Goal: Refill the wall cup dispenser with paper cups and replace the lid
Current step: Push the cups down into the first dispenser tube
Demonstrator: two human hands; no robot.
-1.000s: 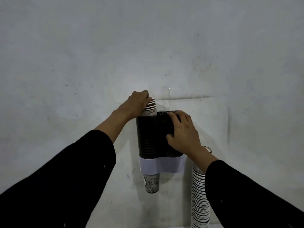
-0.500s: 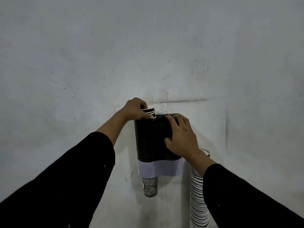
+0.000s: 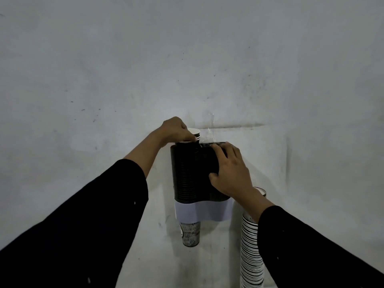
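Grey wall (image 3: 187, 59) at 12 o'clock | dispenser (image 3: 191, 173) nearly full, one cup (image 3: 190, 233) at its 6 o'clock mouth | your left hand (image 3: 175, 129) pinches the last cups (image 3: 195, 135) in | your right hand (image 3: 230, 169) clasps the dispenser | spare stack (image 3: 251, 252) at 4 o'clock | lid unseen, judged pending

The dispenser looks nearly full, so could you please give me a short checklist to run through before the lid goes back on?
1. Left hand on the top cups of the left column: ok, fingers rest on them.
2. Cups seated below the dispenser rim: not ok, a few rims stand above it.
3. Right hand steadying the dispenser: ok, it wraps the right side.
4. A cup shows at the bottom outlet: ok.
5. Lid within reach: cannot tell, no lid is clearly in view.
6. Spare cup stack clear of the work: ok, it stands to the right, below the dispenser.
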